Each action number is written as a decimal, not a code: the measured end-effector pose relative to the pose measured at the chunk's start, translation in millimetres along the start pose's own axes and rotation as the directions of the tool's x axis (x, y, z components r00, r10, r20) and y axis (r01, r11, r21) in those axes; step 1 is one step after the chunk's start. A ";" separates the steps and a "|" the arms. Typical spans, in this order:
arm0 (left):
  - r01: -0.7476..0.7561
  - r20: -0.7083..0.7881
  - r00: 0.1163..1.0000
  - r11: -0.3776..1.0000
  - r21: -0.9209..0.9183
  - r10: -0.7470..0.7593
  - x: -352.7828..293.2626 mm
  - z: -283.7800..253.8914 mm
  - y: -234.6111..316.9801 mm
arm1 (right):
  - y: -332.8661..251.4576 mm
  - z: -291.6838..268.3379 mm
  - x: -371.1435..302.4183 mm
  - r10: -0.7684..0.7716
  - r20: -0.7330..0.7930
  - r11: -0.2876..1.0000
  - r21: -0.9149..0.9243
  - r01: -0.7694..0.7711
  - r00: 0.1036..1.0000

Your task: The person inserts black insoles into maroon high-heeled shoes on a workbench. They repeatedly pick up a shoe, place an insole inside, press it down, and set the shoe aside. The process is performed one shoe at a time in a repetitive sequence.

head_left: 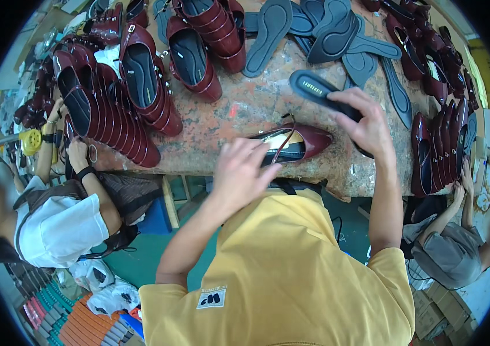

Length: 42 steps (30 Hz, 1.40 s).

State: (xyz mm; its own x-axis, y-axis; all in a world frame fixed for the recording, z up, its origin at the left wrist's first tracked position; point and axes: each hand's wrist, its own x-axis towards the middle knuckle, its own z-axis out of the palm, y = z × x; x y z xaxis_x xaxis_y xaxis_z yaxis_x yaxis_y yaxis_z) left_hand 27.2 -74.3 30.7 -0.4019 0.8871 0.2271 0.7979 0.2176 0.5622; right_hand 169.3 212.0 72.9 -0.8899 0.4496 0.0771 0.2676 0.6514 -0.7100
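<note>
In front of me a dark red patent shoe (316, 139) lies on the worn table, toe to the right, with a thin strap standing up across its opening. A pale patch and a dark lining show inside it. My left hand (244, 176) is at the shoe's heel end, thumb and fingers closed about its edge and hiding much of the heel. My right hand (367, 124) pinches a dark insole (313, 86) with light print on its heel part. It is held above the table, just beyond and right of the shoe; the palm covers part of it.
Loose dark insoles (334, 32) lie piled at the far middle of the table (216, 130). Nested rows of red shoes (115, 115) stand at the left, with more red shoes (438, 153) at the right. A co-worker (60, 222) sits left, another person (458, 248) right.
</note>
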 end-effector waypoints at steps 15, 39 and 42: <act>0.214 -0.191 0.962 0.973 0.087 -0.195 -41.2 -18.8 -6.5 | -18.9 104.9 -3.5 -0.414 0.340 0.893 -0.027 0.449 0.844; -0.302 0.493 0.867 0.865 0.400 0.075 -15.3 -14.2 -24.2 | -25.3 101.0 -20.3 -0.142 0.295 0.756 -0.584 0.296 0.945; -0.357 0.490 0.859 0.860 0.365 0.148 0.0 5.8 -26.2 | -28.1 100.3 -22.5 -0.090 0.263 0.828 -0.517 0.220 0.960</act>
State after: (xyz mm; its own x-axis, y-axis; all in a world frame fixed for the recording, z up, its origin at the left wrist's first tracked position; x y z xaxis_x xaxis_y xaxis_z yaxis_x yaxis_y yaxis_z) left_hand 8.9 -77.6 11.4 -0.0068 0.9938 -0.1112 0.9935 0.0193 0.1119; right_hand 144.8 122.3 20.9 -0.9762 0.2118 -0.0461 0.2168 0.9536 -0.2091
